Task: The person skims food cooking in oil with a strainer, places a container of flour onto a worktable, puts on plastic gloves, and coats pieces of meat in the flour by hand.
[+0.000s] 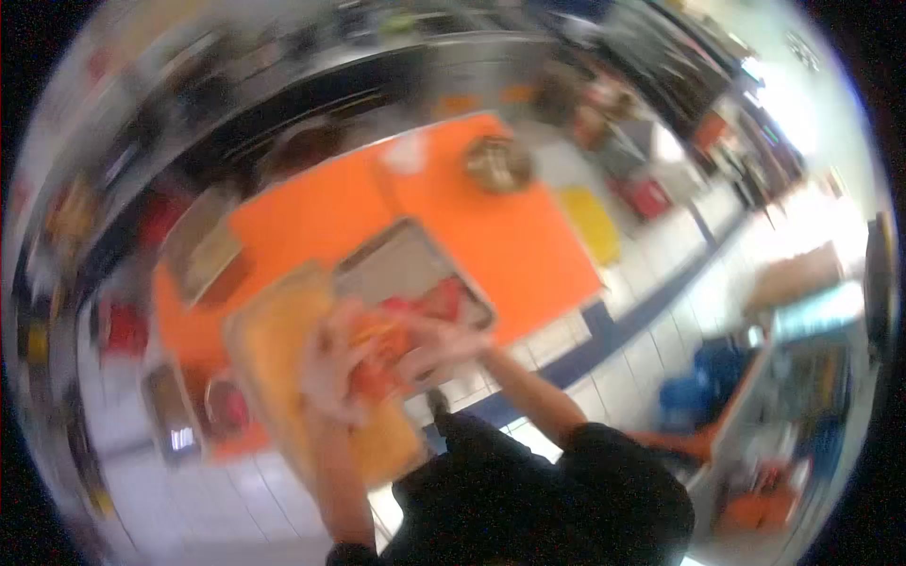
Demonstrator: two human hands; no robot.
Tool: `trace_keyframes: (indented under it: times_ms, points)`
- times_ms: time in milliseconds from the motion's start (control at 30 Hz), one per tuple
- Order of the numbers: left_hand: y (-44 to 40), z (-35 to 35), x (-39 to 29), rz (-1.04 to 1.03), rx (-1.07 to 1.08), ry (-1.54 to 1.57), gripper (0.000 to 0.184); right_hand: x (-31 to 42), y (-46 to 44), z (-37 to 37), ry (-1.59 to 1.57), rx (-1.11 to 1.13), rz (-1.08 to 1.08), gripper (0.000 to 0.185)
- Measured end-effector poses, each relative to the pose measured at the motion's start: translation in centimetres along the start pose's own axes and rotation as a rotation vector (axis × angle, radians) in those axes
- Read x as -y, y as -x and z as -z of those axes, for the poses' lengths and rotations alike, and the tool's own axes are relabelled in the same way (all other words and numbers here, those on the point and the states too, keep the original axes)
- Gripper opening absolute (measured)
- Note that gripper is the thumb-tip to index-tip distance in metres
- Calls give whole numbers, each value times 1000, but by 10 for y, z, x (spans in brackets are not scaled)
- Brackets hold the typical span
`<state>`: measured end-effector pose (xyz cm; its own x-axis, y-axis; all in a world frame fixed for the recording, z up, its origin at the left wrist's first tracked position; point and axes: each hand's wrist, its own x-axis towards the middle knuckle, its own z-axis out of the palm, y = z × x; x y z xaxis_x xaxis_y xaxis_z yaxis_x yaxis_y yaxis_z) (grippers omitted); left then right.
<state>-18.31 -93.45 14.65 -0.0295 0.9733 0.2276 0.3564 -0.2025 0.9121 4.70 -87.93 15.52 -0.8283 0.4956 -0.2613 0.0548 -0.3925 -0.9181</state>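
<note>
My left hand (pixel 332 373) and my right hand (pixel 442 347) curve around a clump of red-orange pieces (pixel 377 363), which look like raw meat but are blurred. Both hands look pale, perhaps gloved. Beneath the left hand lies a yellowish cutting board (pixel 269 325), set at a slant over the near side of the table. Just beyond my fingers is a shallow metal tray (pixel 382 266) with a dark rim. More red pieces (pixel 442 300) lie in its near right part. Motion smear hides the fingertips.
The orange table (pixel 538 250) carries a round container (pixel 497 165) and a white item (pixel 406 153) at the back. To the left are a box-like object (pixel 209 259), a reddish bowl (pixel 226 404) and a dark tray (pixel 170 410). A shelf unit (pixel 802 377) stands at right.
</note>
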Motion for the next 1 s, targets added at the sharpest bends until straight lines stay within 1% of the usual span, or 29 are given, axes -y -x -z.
trace_keyframes:
  times_ms: [33,67,100,133,200,233,300,367,500,633,733,833,867,900,933,967,1000]
  points:
    - [4,1,-1,-53,3,40,58,-5,1,-5,36,-21,131,66]
    - [9,3,-2,-51,3,142,58,-24,-8,-10,1,-69,243,65]
    - [7,3,-14,78,21,374,61,-39,-14,-11,-35,-85,353,64]
    - [6,4,-25,210,9,606,63,-33,-5,-15,-43,-113,378,64]
    - [12,2,-66,359,-104,797,72,-9,25,-36,-282,-185,345,60]
    - [15,6,-75,366,-81,789,72,1,38,-45,-296,-202,356,60]
    - [31,11,-86,313,148,915,64,19,73,-62,153,-466,539,64]
    - [54,16,-96,273,261,914,63,50,105,-88,272,-592,697,60]
    - [101,25,-115,123,347,813,61,98,161,-153,389,-641,818,62]
    - [136,49,-130,16,373,709,58,110,194,-218,458,-644,934,63]
    - [160,76,-140,-41,320,603,57,106,202,-256,458,-610,990,63]
    - [178,105,-146,-101,215,446,55,93,194,-277,431,-556,985,63]
    - [183,114,-150,-153,171,317,55,86,186,-281,420,-538,972,64]
    - [188,124,-153,-226,115,95,54,79,177,-284,416,-522,947,64]
    - [191,133,-156,-307,42,-227,54,69,164,-287,410,-511,905,64]
    - [193,141,-155,-334,-7,-551,53,57,145,-288,407,-509,831,64]
    - [191,146,-148,-323,-30,-683,53,45,125,-287,411,-514,751,64]
